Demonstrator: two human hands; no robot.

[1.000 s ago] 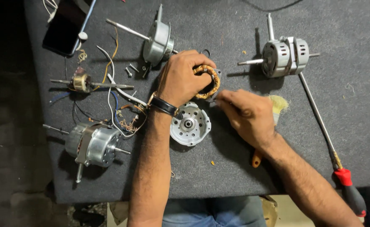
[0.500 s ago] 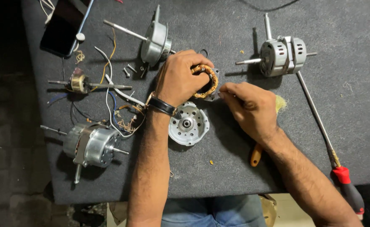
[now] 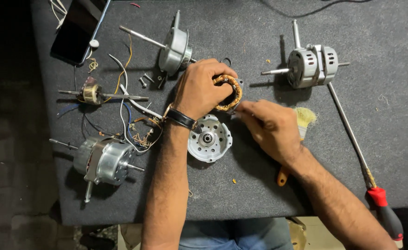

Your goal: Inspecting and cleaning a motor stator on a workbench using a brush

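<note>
**benchwatcher:** ok so where's the copper-wound stator [image 3: 227,92] in my feed right now?

**me:** Middle of the grey felt table [image 3: 259,194], just above the round silver end cover [image 3: 209,138], almost touching it. My left hand [image 3: 199,90] is wrapped over the stator from the left, fingers curled closed around its ring. My right hand [image 3: 271,127] comes in from the stator's right, fingertips pinched together right at its lower edge. Can't tell if there's anything tiny between them.

**benchwatcher:** what else is around it?

**me:** A paintbrush [image 3: 301,122] lies half under my right hand. An assembled grey motor [image 3: 310,67] sits well right of the stator, a half-open one [image 3: 174,44] up-left of it, another motor [image 3: 103,159] down-left past a wire tangle [image 3: 139,132]. A red-handled screwdriver [image 3: 384,215] is far right, a phone [image 3: 76,30] far up-left.
</note>
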